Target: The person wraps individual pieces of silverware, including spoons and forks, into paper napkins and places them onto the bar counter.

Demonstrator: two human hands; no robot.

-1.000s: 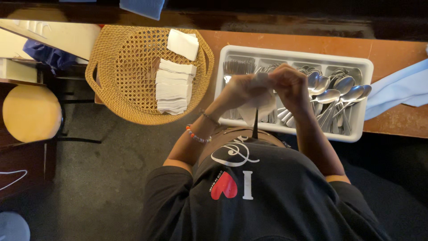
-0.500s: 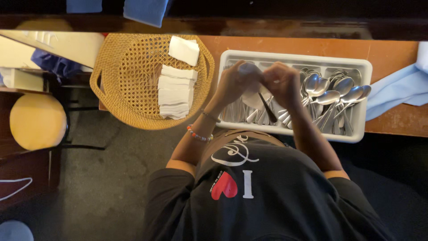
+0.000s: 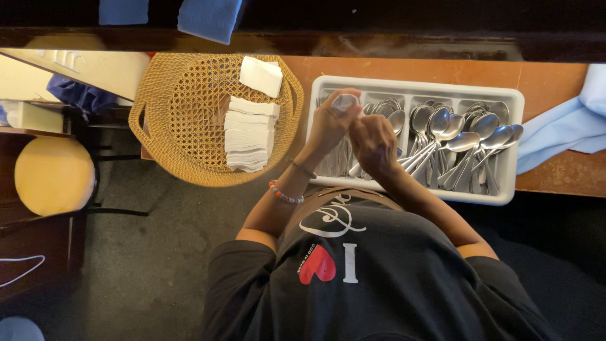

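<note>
White and folded small, a paper napkin (image 3: 346, 101) sits pinched at the fingertips of my left hand (image 3: 329, 124), held up over the left end of the cutlery tray (image 3: 416, 87). My right hand (image 3: 374, 146) is curled just beside it, fingers pressed together around what looks like a thin handle; my knuckles cover it, so I cannot tell exactly what it grips. Both hands meet close above the tray, which keeps the piece over its own compartment should it slip.

The tray is pale plastic with dividers, lying along the front edge of the wooden counter (image 3: 549, 82). Its right compartments hold spoons (image 3: 464, 140) with bowls toward the far side and handles toward me, so each can be lifted by the handle. Darker, narrower pieces lie in the left compartment beneath my hands; they are too hidden to name.

A round wicker basket (image 3: 183, 107) overhangs the counter's left front corner, within easy reach of my left hand. It carries a stack of napkins (image 3: 249, 136) plus one loose napkin (image 3: 261, 76) near its far rim. A light blue cloth (image 3: 562, 129) lies at the counter's right edge.
</note>
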